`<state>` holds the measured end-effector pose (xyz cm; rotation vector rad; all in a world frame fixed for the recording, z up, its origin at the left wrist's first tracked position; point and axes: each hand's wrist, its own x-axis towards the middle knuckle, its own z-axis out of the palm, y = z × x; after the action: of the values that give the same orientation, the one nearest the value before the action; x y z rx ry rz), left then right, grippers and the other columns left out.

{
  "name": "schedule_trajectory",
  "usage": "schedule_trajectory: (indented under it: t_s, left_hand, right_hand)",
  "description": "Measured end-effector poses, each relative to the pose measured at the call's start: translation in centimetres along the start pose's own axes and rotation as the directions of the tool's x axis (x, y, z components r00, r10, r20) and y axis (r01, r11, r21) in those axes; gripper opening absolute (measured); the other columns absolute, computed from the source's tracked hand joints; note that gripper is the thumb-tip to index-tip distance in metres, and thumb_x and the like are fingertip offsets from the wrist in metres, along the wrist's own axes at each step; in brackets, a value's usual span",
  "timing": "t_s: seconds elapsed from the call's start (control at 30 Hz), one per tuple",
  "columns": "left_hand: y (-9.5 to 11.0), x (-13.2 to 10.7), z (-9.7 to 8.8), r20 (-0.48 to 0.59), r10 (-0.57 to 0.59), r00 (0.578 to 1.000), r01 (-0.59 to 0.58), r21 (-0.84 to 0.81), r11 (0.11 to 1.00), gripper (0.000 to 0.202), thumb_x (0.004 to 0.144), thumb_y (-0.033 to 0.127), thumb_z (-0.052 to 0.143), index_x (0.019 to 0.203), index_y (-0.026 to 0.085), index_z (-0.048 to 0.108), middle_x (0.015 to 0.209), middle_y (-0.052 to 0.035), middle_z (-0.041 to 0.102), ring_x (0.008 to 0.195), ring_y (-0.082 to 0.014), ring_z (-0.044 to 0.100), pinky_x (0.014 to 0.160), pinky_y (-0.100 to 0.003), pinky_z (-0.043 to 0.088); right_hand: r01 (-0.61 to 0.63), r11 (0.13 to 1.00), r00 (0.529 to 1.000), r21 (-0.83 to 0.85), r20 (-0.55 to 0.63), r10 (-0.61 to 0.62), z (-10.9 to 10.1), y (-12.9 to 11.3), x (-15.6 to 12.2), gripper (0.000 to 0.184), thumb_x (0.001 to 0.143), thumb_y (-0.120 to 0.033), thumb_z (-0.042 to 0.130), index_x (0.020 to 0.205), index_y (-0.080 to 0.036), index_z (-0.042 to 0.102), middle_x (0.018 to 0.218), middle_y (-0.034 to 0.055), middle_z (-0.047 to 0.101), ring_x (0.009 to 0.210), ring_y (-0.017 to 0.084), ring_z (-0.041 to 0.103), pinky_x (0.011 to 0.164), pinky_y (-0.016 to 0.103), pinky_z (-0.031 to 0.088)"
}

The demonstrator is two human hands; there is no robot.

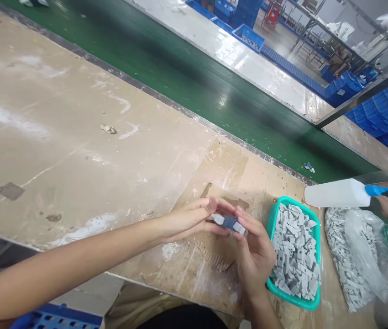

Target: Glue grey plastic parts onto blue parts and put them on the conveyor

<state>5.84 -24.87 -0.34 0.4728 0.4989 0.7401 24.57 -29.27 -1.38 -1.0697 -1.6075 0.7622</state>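
A small dark blue piece with light grey ends (228, 222) is held between my two hands above the worktable. My left hand (202, 217) closes around its left end, fingers stretched along it. At the other end, my right hand (256, 246) pinches the piece between thumb and fingertips. Beneath my hands lies a wooden board (228, 194), partly covered by them. Just right of my right hand stands a teal basket (270, 221) full of small grey plastic pieces (295, 251).
A white bottle with a blue nozzle (338, 193) lies beyond the basket, near another person's hand (387, 208). A clear bag of grey parts (348, 256) sits at right. A green conveyor belt (180, 87) runs behind the table, carrying a small blue-and-white piece (308, 167).
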Motion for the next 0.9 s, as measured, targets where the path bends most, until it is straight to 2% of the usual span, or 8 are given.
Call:
schedule_trajectory:
  t_s: [0.1,0.17,0.23,0.33,0.5,0.67,0.77,0.9]
  left_hand:
    - [-1.1,0.3,-0.2,0.131,0.059,0.990,-0.051,-0.060,0.997,0.067,0.070,0.061,0.079,0.118,0.014,0.071,0.124,-0.0139,0.067,0.117,-0.0231,0.063,0.105,-0.033,0.048]
    - [-1.9,0.5,-0.6,0.133,0.080,0.988,-0.081,0.001,0.997,0.059,0.069,0.048,0.086,0.117,0.017,0.073,0.113,-0.0102,0.073,0.106,-0.0186,0.067,0.100,-0.028,0.048]
    - [-2.5,0.6,-0.9,0.074,0.109,0.991,-0.115,0.092,0.989,0.046,0.066,0.039,0.091,0.103,0.016,0.076,0.098,-0.0066,0.075,0.091,-0.0143,0.069,0.088,-0.023,0.049]
    - [-2.6,0.5,-0.8,0.044,0.140,0.989,-0.145,0.163,0.976,0.041,0.065,0.044,0.090,0.088,0.013,0.074,0.086,-0.0047,0.073,0.081,-0.0129,0.067,0.078,-0.021,0.049]
    - [-1.6,-0.2,0.5,0.128,0.139,0.982,-0.160,0.172,0.972,0.036,0.073,0.042,0.085,0.087,0.013,0.071,0.084,-0.0052,0.071,0.077,-0.0114,0.065,0.074,-0.020,0.049]
    - [-0.6,-0.8,1.3,0.145,0.095,0.985,-0.122,0.187,0.975,0.015,0.079,0.027,0.082,0.084,0.014,0.076,0.077,-0.0033,0.069,0.065,-0.0090,0.062,0.066,-0.018,0.051]
    - [-0.4,-1.1,1.3,0.153,0.095,0.984,-0.132,0.255,0.958,0.007,0.082,0.018,0.077,0.088,0.015,0.077,0.082,-0.0051,0.071,0.068,-0.0111,0.066,0.066,-0.019,0.053]
    - [-0.6,-1.4,1.1,0.182,0.088,0.979,-0.143,0.319,0.937,0.012,0.084,0.009,0.069,0.089,0.015,0.077,0.081,-0.0041,0.071,0.065,-0.0110,0.067,0.065,-0.019,0.055]
  right_hand:
    - [0.094,0.992,0.989,-0.085,-0.109,-0.103,0.1,0.0,-0.2,0.031,0.092,-0.007,0.063,0.117,-0.026,0.068,0.114,0.0038,0.070,0.117,0.023,0.066,0.100,0.046,0.055]
    - [0.148,0.977,0.980,-0.154,-0.111,-0.165,0.1,0.0,-0.4,0.028,0.091,-0.007,0.065,0.112,-0.026,0.069,0.113,0.0039,0.067,0.113,0.022,0.065,0.097,0.044,0.056]
    - [0.168,0.965,0.979,-0.202,-0.079,-0.187,0.2,-0.1,-0.6,0.024,0.089,-0.012,0.071,0.107,-0.027,0.069,0.115,0.0043,0.063,0.113,0.021,0.064,0.097,0.042,0.056]
    - [0.117,0.979,0.990,-0.166,-0.058,-0.128,0.4,0.0,-1.0,0.026,0.086,-0.025,0.078,0.110,-0.027,0.068,0.121,0.0066,0.062,0.116,0.023,0.063,0.097,0.043,0.057]
    - [-0.043,0.998,0.999,0.055,0.011,0.043,0.9,-0.1,-1.5,0.040,0.090,-0.041,0.072,0.127,-0.027,0.064,0.136,0.0125,0.063,0.127,0.030,0.061,0.097,0.049,0.059]
    - [-0.074,0.991,0.982,0.115,0.180,0.053,0.4,-0.6,-1.0,0.051,0.089,-0.041,0.072,0.138,-0.033,0.059,0.137,0.0077,0.064,0.125,0.030,0.063,0.102,0.046,0.058]
    - [-0.041,0.993,0.986,0.108,0.167,0.023,0.2,-0.6,-0.9,0.048,0.090,-0.036,0.072,0.136,-0.035,0.060,0.135,0.0041,0.065,0.122,0.027,0.065,0.102,0.044,0.058]
    - [-0.021,0.995,0.984,0.096,0.176,0.003,0.2,-0.4,-1.1,0.048,0.092,-0.023,0.069,0.137,-0.036,0.059,0.139,0.0015,0.061,0.124,0.025,0.063,0.103,0.042,0.058]
